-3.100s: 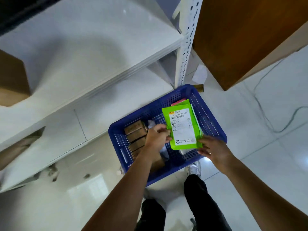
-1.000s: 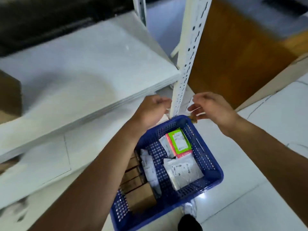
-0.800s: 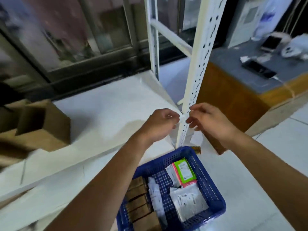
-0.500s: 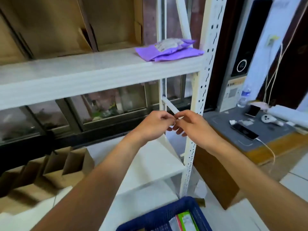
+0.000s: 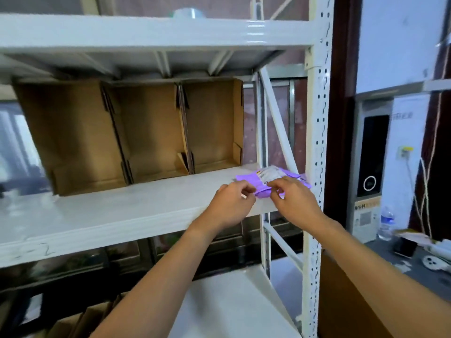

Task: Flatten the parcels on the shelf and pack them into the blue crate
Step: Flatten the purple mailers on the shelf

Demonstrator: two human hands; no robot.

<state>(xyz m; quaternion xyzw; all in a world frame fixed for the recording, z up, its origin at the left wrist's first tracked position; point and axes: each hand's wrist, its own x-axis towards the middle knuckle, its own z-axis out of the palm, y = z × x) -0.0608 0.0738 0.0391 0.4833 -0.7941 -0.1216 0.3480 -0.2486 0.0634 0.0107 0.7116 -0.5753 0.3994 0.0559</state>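
A purple parcel (image 5: 253, 178) with a white label lies at the right end of the white middle shelf (image 5: 117, 211), close to the perforated upright post (image 5: 317, 142). My left hand (image 5: 231, 203) is at the parcel's near left corner, its curled fingers pinching the edge. My right hand (image 5: 292, 201) pinches the near edge just to the right, thumb under and fingers on top. The parcel rests on the shelf, puffy in its middle. The blue crate is out of view.
Three open cardboard bins (image 5: 146, 132) stand side by side at the back of the shelf, left of the parcel. A tape roll (image 5: 188, 13) sits on the top shelf. Below lie a white lower shelf (image 5: 231, 306) and cardboard boxes (image 5: 73, 323). A brown cabinet (image 5: 346, 301) and water bottle (image 5: 385, 223) are right.
My view has swung up from the blue crate on the floor to the middle shelf. Both hands rose from the crate and have reached the purple parcel's near edge.
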